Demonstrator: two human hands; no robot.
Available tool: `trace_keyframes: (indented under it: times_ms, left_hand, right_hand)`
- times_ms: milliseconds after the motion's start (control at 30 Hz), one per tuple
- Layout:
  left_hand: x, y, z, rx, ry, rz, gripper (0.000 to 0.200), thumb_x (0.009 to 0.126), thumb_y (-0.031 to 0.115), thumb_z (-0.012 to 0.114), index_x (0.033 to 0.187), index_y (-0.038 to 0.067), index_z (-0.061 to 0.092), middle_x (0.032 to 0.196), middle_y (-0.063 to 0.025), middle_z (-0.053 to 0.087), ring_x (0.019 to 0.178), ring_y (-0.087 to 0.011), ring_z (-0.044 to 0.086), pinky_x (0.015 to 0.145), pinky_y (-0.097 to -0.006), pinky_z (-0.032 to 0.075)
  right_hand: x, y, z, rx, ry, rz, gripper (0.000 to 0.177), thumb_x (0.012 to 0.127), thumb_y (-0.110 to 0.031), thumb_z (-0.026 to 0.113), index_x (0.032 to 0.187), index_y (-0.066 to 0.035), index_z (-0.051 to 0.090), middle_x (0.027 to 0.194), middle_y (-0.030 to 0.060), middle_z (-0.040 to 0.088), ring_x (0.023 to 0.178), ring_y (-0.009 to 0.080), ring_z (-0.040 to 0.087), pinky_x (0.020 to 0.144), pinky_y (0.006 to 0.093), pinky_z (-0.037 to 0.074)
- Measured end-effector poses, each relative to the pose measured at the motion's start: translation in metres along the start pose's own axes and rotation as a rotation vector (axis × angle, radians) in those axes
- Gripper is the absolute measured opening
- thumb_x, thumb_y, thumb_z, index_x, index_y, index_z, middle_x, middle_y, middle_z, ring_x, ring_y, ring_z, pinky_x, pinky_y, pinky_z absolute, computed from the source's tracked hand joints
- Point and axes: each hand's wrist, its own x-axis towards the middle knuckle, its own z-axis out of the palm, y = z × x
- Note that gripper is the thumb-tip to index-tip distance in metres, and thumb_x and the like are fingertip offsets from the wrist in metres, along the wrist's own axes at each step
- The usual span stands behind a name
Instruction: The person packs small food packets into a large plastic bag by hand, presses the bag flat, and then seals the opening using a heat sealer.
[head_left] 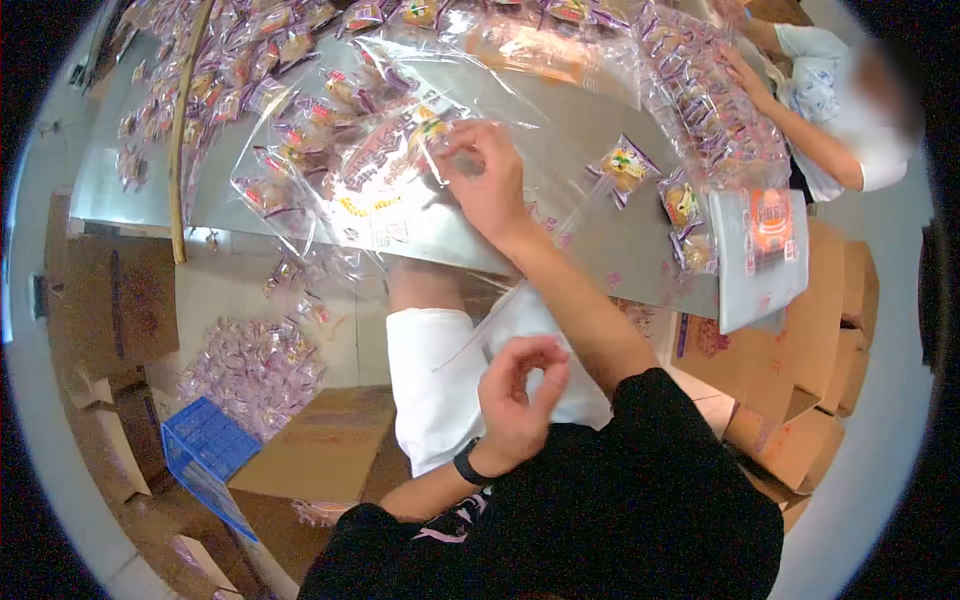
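Observation:
My right hand reaches over the metal table with thumb and fingers pinched at a small wrapped snack packet. Beneath it lies a large clear printed plastic bag, and several purple-and-yellow packets rest in or under its left side; the glare hides which. My left hand, with a black band on the wrist, hangs above my lap. Its fingers curl toward the thumb, and I see nothing in them. To the right of my right hand, a single packet lies on the tabletop.
Loose packets cover the table's far left beside a wooden strip. A stack of flat plastic bags sits at the right edge. Cardboard boxes, a blue crate and a packet heap are below. Another person works at right.

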Motion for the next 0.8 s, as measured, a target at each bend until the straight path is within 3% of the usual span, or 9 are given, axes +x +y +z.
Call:
trace_keyframes:
  times_ms: [33,67,200,367,500,533,633,767,800]
  left_hand:
    - [-0.003,-0.004,0.003,-0.236,0.072,-0.252,0.044,0.093,0.013,0.067,0.134,0.0,0.056,0.102,-0.01,0.066,0.084,-0.0225,0.062,0.072,-0.0387,0.052]
    - [0.003,-0.008,-0.001,-0.369,0.0,-0.34,0.066,0.097,0.03,0.066,0.152,0.007,0.036,0.116,-0.0095,0.062,0.088,-0.0193,0.061,0.073,-0.0378,0.051]
    - [0.03,0.001,-0.007,-0.656,-0.038,-0.269,0.082,0.099,0.057,0.057,0.162,0.024,0.018,0.127,-0.0052,0.059,0.095,-0.018,0.058,0.078,-0.0344,0.047]
    - [0.055,0.014,-0.005,-0.755,0.049,-0.135,0.071,0.103,0.055,0.052,0.16,0.022,0.026,0.122,-0.0021,0.06,0.093,-0.0151,0.057,0.076,-0.0322,0.045]
    - [0.071,0.012,-0.004,-0.748,0.165,-0.173,0.057,0.108,0.043,0.047,0.155,0.014,0.037,0.116,-0.0007,0.059,0.093,-0.0134,0.055,0.075,-0.0311,0.044]
    - [0.075,0.017,-0.004,-0.74,0.165,-0.169,0.057,0.107,0.042,0.048,0.156,0.014,0.036,0.118,-0.0008,0.058,0.094,-0.0136,0.055,0.076,-0.0313,0.044]
    - [0.078,0.02,0.001,-0.776,0.187,-0.191,0.061,0.106,0.039,0.05,0.157,0.012,0.034,0.135,-0.0036,0.051,0.104,-0.0153,0.054,0.087,-0.0327,0.044]
    - [0.079,0.022,0.006,-0.637,0.265,0.009,0.071,0.1,0.039,0.059,0.158,0.01,0.031,0.148,-0.0086,0.045,0.122,-0.0209,0.049,0.103,-0.0375,0.039]
    - [0.079,0.023,0.005,-0.562,0.278,0.082,0.073,0.098,0.039,0.061,0.158,0.009,0.031,0.15,-0.01,0.044,0.128,-0.0232,0.047,0.108,-0.0391,0.037]
  right_hand:
    - [0.001,0.001,0.004,0.058,-0.012,0.141,0.029,0.081,-0.014,0.078,0.106,-0.006,0.066,0.117,0.013,0.063,0.107,0.0334,0.064,0.087,0.0405,0.057]
    - [0.002,0.002,0.006,0.116,-0.026,0.281,0.031,0.084,-0.021,0.078,0.11,-0.008,0.066,0.118,0.013,0.062,0.104,0.0329,0.064,0.086,0.0415,0.057]
    - [0.001,-0.007,-0.01,-0.373,-0.291,-0.137,0.043,0.082,-0.017,0.079,0.123,-0.012,0.066,0.12,0.0145,0.061,0.095,0.0342,0.065,0.081,0.0429,0.056]
    - [0.009,-0.005,-0.018,-0.488,-0.514,-0.226,0.048,0.086,-0.019,0.074,0.132,-0.013,0.062,0.124,0.0166,0.059,0.103,0.0332,0.062,0.086,0.0426,0.056]
    - [0.015,0.0,0.008,-0.168,-0.064,-0.067,0.039,0.095,-0.018,0.068,0.13,-0.004,0.06,0.121,0.0213,0.062,0.103,0.0351,0.062,0.088,0.0419,0.054]
    - [0.017,0.008,0.023,-0.095,-0.023,0.209,0.036,0.1,-0.02,0.063,0.13,0.0,0.056,0.119,0.0231,0.064,0.101,0.0357,0.065,0.09,0.0403,0.053]
    - [0.017,0.021,0.051,0.229,0.163,0.41,0.042,0.102,-0.024,0.062,0.134,0.001,0.05,0.118,0.0229,0.065,0.1,0.0333,0.067,0.091,0.0396,0.053]
    - [0.036,0.067,0.084,0.114,0.275,0.295,0.052,0.1,-0.018,0.066,0.141,-0.001,0.04,0.112,0.0107,0.065,0.088,0.0122,0.06,0.074,0.027,0.05]
    - [0.041,0.07,0.086,0.066,0.266,0.334,0.049,0.1,-0.018,0.066,0.14,-0.001,0.043,0.111,0.0104,0.065,0.091,0.0146,0.062,0.077,0.0299,0.051]
